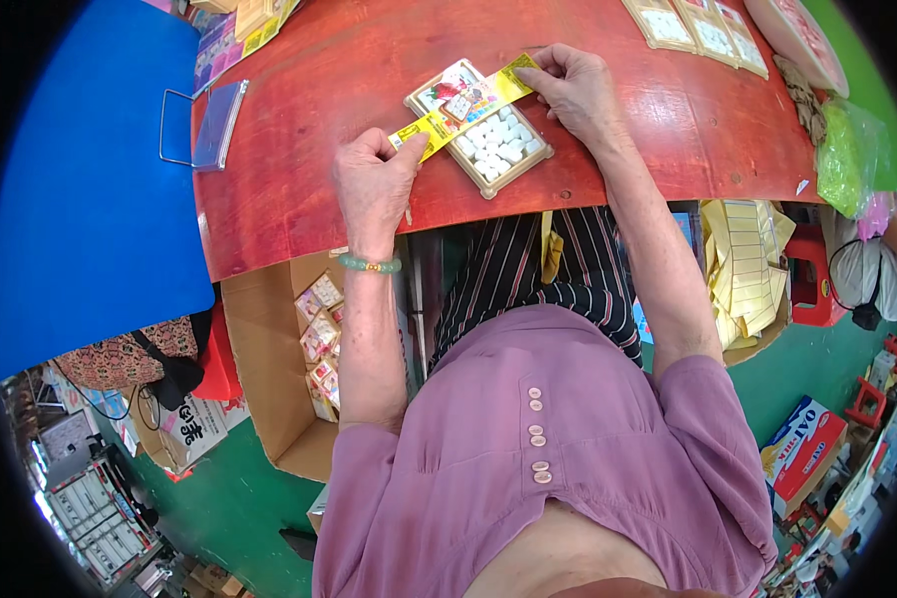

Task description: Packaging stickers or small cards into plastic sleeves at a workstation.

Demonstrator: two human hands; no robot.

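Note:
A shallow tan tray (489,189) filled with white pieces lies at a slant on the red table. Across its middle runs a yellow printed paper band (468,104), stretched between my two hands. My left hand (377,179) pinches the band's lower left end at the tray's left side. At the upper right end, my right hand (578,92) grips the band between thumb and fingers. A picture card or lid with a strawberry print (450,84) covers the tray's far part. Whether the band touches the tray's underside cannot be seen.
Several more trays of white pieces (703,32) sit at the far right of the red table (299,189). A clear holder (219,125) stands at its left edge. Below are a cardboard box (269,349) of packed trays and a box of yellow paper bands (743,259).

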